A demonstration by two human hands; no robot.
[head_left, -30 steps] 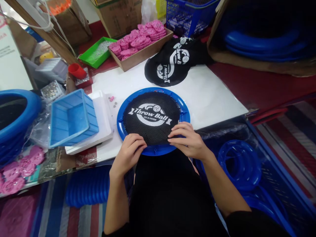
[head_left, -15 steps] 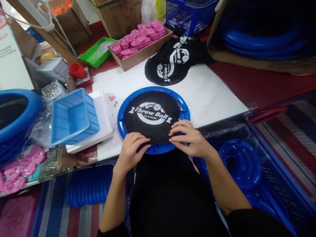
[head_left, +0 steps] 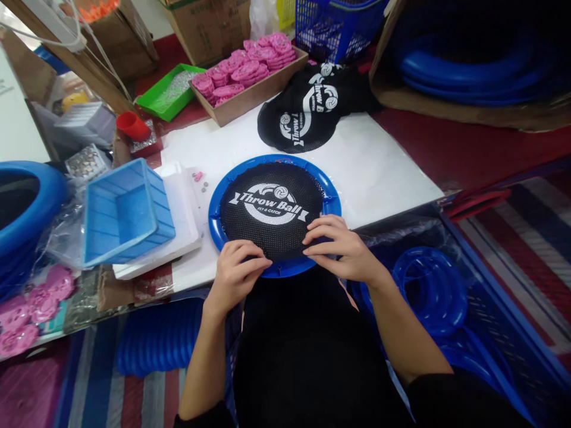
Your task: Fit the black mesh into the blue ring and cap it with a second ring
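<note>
A round black mesh disc (head_left: pixel 271 235) printed "Throw Ball" lies inside a blue plastic ring (head_left: pixel 215 223) at the table's near edge. At the lower left of the ring, my left hand (head_left: pixel 238 267) pinches the mesh edge between thumb and fingers. My right hand (head_left: pixel 336 246) is closed on the mesh edge at the lower right, its fingertips over the black fabric. What lies under the fingertips is hidden. Beyond the ring, a pile of similar black mesh discs (head_left: pixel 297 128) rests on the white table sheet (head_left: pixel 370 160).
A light-blue bin (head_left: pixel 134 208) sits at left on white foam. Behind are a cardboard tray (head_left: pixel 218 116) of pink pieces, a green tray (head_left: pixel 147 102) and a red cup (head_left: pixel 132 126). Blue rings (head_left: pixel 430 291) fill a crate at lower right; a carton (head_left: pixel 379 89) stands upper right.
The whole view has shifted slightly, so the table things appear a little further left. Both hands stay at the mesh edge, with only small finger movement.
</note>
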